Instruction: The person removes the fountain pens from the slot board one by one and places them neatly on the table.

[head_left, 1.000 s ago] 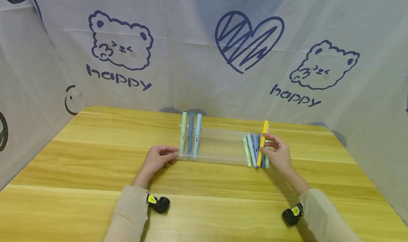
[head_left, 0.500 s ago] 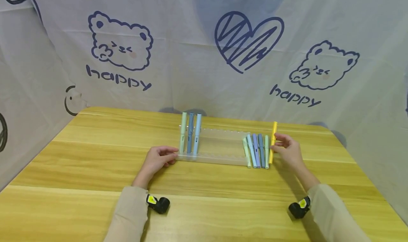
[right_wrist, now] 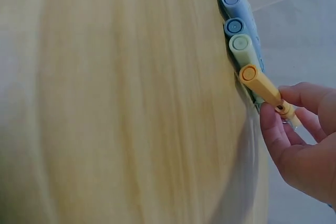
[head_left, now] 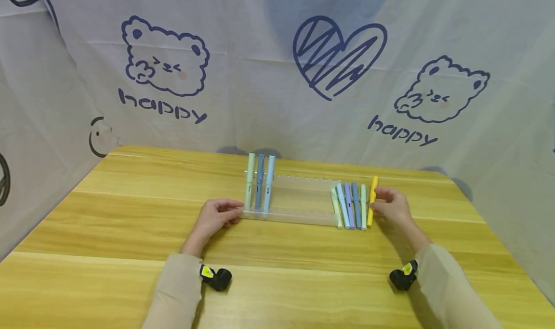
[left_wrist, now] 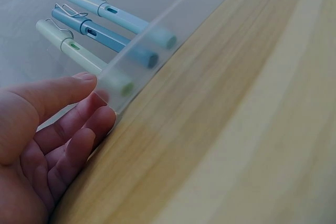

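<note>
My right hand (head_left: 393, 206) pinches a yellow pen (head_left: 372, 201) between thumb and fingers, at the right end of a row of capped pens. In the right wrist view the yellow pen (right_wrist: 260, 83) lies beside a pale green pen (right_wrist: 242, 45), its end toward the camera. My left hand (head_left: 218, 215) pinches the left front corner of a clear plastic pen rack (head_left: 303, 218). Three pens stand in the rack's left part: a light green pen (head_left: 249, 182), a dark blue pen (head_left: 259, 182) and a light blue pen (head_left: 269, 182). Wire clips show on them in the left wrist view.
The row beside the rack holds a light green pen (head_left: 336, 208), a light blue pen (head_left: 343, 206), a purple pen (head_left: 349, 203) and a dark blue pen (head_left: 356, 206). A wooden table (head_left: 282, 281) lies under everything, with a printed cloth (head_left: 260, 78) behind its far edge.
My right hand has carried the yellow pen rightward from above the row to its right end and lowered it there. The left hand has stayed at the rack's corner.
</note>
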Demonstrator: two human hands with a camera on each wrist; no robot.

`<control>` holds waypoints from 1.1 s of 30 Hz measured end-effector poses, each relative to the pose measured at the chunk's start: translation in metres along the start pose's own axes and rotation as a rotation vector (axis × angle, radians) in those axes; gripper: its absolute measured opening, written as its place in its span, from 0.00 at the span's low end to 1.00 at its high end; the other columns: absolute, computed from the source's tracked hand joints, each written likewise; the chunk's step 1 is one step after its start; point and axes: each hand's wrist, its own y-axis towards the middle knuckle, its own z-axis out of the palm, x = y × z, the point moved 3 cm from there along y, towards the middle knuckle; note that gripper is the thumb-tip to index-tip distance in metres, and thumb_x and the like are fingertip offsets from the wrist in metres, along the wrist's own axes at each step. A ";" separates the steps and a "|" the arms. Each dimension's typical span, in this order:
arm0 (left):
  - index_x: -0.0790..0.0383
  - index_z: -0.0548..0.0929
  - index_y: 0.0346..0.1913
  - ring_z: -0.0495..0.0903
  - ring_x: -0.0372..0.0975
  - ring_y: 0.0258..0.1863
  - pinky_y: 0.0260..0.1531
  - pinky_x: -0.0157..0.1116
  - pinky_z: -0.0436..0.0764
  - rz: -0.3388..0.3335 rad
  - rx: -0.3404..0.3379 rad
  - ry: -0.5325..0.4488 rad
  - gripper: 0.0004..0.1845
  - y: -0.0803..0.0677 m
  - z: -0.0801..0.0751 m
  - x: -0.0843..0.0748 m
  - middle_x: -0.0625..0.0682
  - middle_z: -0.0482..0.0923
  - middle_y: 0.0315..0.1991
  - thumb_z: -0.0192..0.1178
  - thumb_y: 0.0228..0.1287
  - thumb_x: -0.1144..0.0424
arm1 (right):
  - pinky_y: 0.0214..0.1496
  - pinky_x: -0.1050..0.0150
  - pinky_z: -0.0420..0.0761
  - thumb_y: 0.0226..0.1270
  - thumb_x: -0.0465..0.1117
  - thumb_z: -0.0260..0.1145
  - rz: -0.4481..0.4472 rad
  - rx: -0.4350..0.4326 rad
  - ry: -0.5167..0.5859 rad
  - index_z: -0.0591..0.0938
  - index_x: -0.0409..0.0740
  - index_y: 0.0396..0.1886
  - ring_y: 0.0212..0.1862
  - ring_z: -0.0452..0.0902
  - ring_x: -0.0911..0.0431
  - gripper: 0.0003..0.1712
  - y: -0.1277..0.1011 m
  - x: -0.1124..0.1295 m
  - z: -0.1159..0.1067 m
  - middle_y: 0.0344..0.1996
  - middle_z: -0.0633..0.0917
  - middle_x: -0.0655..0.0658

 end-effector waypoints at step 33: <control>0.73 0.80 0.43 0.76 0.36 0.22 0.20 0.30 0.73 -0.023 -0.005 -0.007 0.13 -0.002 0.000 -0.004 0.53 0.80 0.26 0.61 0.56 0.68 | 0.32 0.66 0.79 0.57 0.29 0.61 0.195 0.048 -0.022 0.63 0.21 0.55 0.27 0.74 0.63 0.29 0.000 -0.002 0.002 0.44 0.72 0.31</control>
